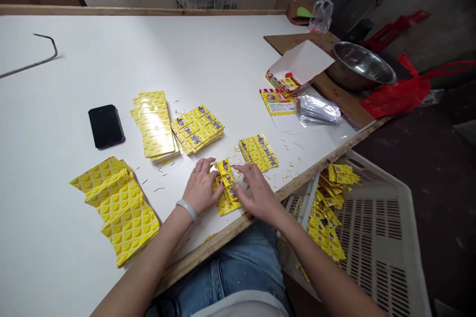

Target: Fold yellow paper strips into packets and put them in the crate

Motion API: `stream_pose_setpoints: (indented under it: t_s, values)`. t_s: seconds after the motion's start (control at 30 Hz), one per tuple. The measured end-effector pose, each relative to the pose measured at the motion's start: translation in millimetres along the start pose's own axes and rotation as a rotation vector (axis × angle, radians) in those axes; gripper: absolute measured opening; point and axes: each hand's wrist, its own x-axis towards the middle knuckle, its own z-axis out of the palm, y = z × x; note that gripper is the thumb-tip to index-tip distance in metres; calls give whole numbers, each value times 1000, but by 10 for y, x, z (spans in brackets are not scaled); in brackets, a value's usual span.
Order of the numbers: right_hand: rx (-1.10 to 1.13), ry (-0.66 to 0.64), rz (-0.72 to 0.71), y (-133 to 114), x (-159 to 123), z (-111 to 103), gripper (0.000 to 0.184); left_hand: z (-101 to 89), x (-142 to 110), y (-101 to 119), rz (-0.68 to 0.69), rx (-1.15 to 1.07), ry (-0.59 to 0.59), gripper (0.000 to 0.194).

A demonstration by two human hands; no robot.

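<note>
A small yellow printed card (225, 171) with purple cartoon figures is folded or partly raised near the table's front edge. My left hand (201, 188), with a ring and a pale bangle, grips its left side with bent fingers. From the right, my right hand (258, 193) pinches its edge between thumb and fingers. More yellow card (223, 206) lies beneath it, partly covered by my hands. Just right of them rests a small stack of matching cards (259, 151). Behind my left hand lie a fanned pile of cards (199, 129) and a taller stack of yellow sheets (156, 126).
Creased yellow sheets (115, 208) and a black phone (106, 126) lie left. At right are an open display box (297, 67), plastic sleeves (320, 110) and a metal bowl (362, 62). A plastic crate (383, 223) with folded yellow pieces stands below the edge. Paper scraps dot the table.
</note>
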Motion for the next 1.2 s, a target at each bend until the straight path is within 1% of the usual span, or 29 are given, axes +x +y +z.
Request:
stream_pose_setpoints:
  t_s: [0.03, 0.1, 0.17, 0.27, 0.3, 0.37, 0.43, 0.53, 0.63, 0.73, 0.87, 0.9, 0.97, 1.03, 1.07, 1.13, 1.2]
  values:
    - [-14, -8, -43, 49, 72, -30, 39, -10, 2, -6, -14, -8, -6, 18]
    - [-28, -90, -89, 156, 225, -36, 31, -28, 14, -31, -56, -27, -31, 19]
    - [-25, -186, -48, 256, 364, 1, 28, -36, 44, -79, -109, -62, -88, 19]
    - [13, -277, 73, 352, 511, 49, 30, -22, 109, -172, -191, -132, -179, 18]
    - [31, -304, 88, 364, 540, 55, 28, -8, 126, -200, -209, -146, -187, 16]
    - [47, -324, 70, 361, 568, 59, 26, 27, 134, -239, -209, -147, -161, 13]
    - [14, -286, 6, 332, 561, 70, 22, 65, 99, -251, -145, -130, -99, 12]
    - [-107, -183, -104, 278, 516, 119, 16, 102, 1, -232, -16, -98, -6, 16]
    - [-198, -121, -157, 247, 478, 174, 15, 111, -59, -209, 56, -91, 18, 23]
    - [-186, -70, -131, 241, 437, 185, 14, 107, -48, -207, 91, -135, -7, 24]
    - [-120, 90, -143, 205, 236, 130, 25, 65, -16, -222, 77, -166, -46, 26]
    - [-100, 95, -159, 187, 156, 120, 25, 42, -12, -228, 73, -174, -64, 28]
    - [-57, 26, -168, 140, -10, 128, 21, -16, -5, -241, 75, -203, -132, 34]
    - [-36, -62, -132, 88, -148, 180, 21, -79, 6, -244, 72, -235, -216, 38]
    - [-45, -72, -95, 63, -199, 220, 22, -107, 11, -239, 67, -246, -243, 37]
    - [-104, -34, -10, 20, -260, 314, 23, -143, 8, -211, 61, -251, -251, 36]
    - [-168, 12, 56, -8, -283, 404, 15, -147, -23, -167, 74, -233, -228, 38]
